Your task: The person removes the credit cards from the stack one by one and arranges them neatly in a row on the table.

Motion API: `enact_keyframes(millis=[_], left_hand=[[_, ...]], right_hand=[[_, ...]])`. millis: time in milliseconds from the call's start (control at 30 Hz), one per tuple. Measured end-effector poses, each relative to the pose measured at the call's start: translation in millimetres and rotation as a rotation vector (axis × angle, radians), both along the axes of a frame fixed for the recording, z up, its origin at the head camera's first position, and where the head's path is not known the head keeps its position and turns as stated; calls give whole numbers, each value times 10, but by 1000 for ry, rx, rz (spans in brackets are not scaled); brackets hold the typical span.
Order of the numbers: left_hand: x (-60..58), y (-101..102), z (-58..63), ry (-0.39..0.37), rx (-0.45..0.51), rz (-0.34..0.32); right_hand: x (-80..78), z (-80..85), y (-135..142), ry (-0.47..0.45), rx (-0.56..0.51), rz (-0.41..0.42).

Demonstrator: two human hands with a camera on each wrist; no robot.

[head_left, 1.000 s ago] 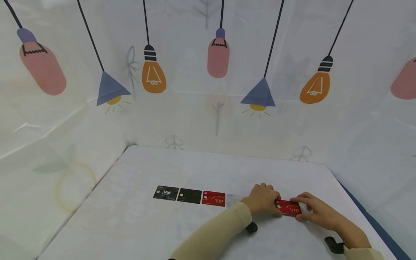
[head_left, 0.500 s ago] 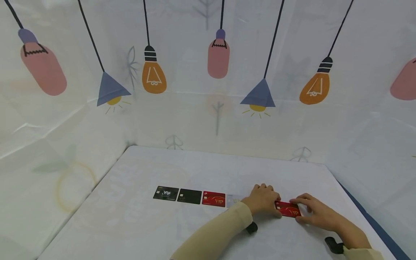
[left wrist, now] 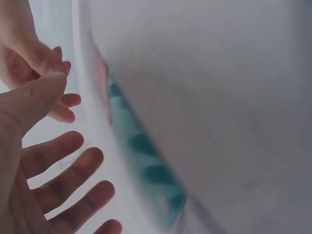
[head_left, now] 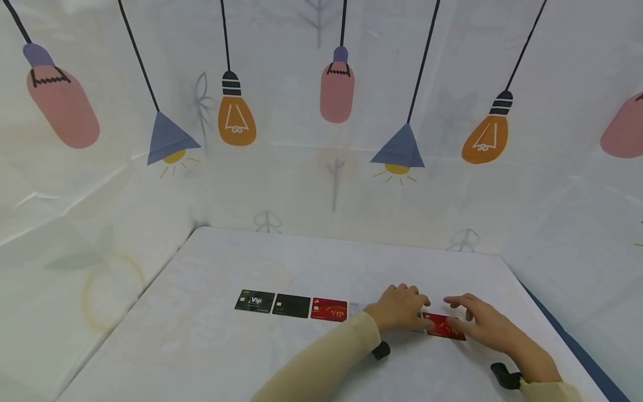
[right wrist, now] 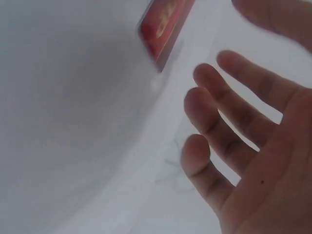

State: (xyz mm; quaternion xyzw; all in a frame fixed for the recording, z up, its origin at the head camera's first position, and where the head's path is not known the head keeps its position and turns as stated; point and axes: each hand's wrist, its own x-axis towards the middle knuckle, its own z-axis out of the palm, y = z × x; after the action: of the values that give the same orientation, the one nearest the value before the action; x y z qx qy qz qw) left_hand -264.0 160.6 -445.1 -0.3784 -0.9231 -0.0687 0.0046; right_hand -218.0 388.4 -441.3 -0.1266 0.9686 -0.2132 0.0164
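Note:
A red VIP card [head_left: 446,326] lies on the white table [head_left: 211,357] between my two hands. My left hand [head_left: 399,308] is over its left end, fingers spread in the left wrist view, with nothing in its grasp. Beneath that hand runs a pale bluish card [left wrist: 146,161], blurred in that view and mostly hidden from the head. At the red card's right end is my right hand [head_left: 479,321], its thumb tip overlapping the card in the head view. Its fingers [right wrist: 229,122] are loosely bent and hold nothing, with the card's corner beyond them.
Farther left in the same row lie a black Vip card [head_left: 254,301], another black card [head_left: 291,306] and a red VIP card [head_left: 329,309]. A white sheet [head_left: 281,184] printed with lamps hangs behind the table.
Both hands have come away from the right-hand red card's edges: the left slightly leftward, the right with its fingers lifted and opened. The red card stays flat on the table.

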Motion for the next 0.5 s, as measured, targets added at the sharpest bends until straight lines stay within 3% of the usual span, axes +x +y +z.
enact_keyframes(millis=[167,333,500], left_hand=[[-26,-254,143,118,-50,-25],[-61,-550,240,130,-40,-6],[-127,-885,283,163,-71,67]], right_hand=[[-92,63,-186,129,32,-15],[-155,124,-388,214,56,-13],[-201,146,-611,237,60,-16]])
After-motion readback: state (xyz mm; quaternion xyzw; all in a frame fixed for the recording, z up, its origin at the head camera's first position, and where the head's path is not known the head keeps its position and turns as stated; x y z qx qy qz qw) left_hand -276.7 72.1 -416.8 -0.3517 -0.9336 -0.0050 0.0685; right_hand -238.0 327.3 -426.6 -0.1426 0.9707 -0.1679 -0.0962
